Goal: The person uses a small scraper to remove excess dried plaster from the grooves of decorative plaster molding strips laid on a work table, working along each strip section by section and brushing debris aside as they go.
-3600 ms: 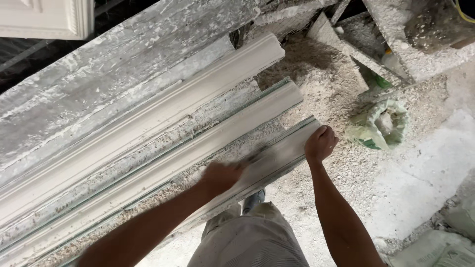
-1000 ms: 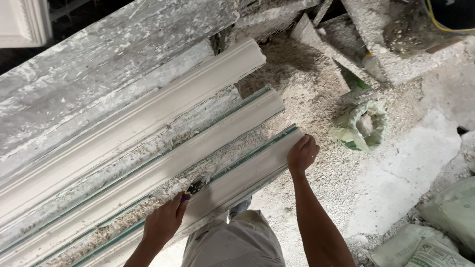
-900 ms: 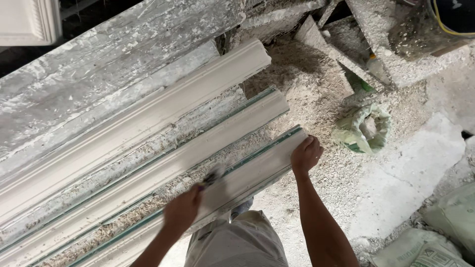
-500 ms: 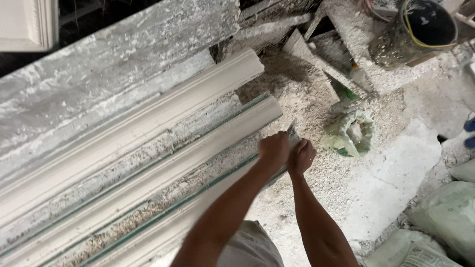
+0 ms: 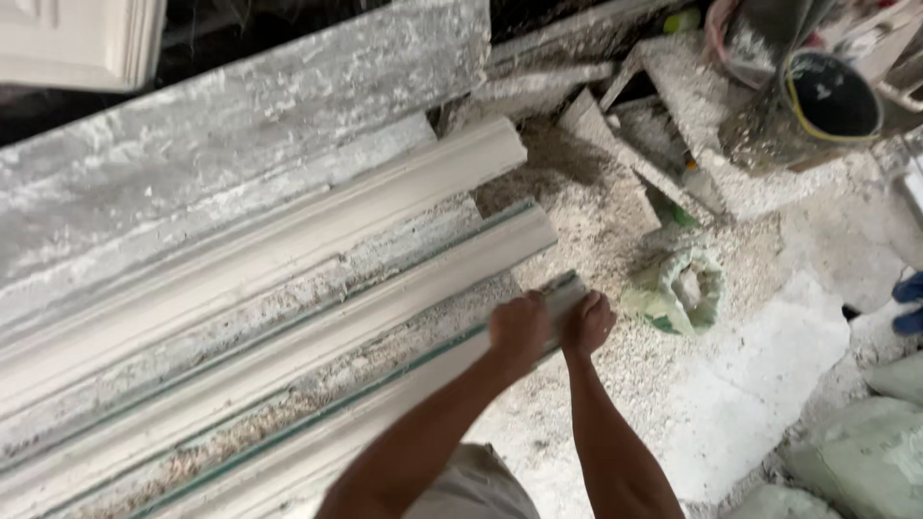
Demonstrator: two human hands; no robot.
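Now up beside my right hand (image 5: 588,323), my left hand (image 5: 519,332), both hands clamped around the nearest moulding strip's (image 5: 385,408) two-o'clock end.

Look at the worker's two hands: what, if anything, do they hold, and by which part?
Both hands, left hand and right hand, grip the nearest white moulding strip at its very end, side by side.

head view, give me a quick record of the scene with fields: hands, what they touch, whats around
left hand: on the near end of the nearest moulding strip
right hand: at that same end, beside the left
grip: cannot tell
other mouldings: two more long white strips lying parallel
surface: dusty, plaster-caked bench
floor: white rubble, a green sack, a dark bucket
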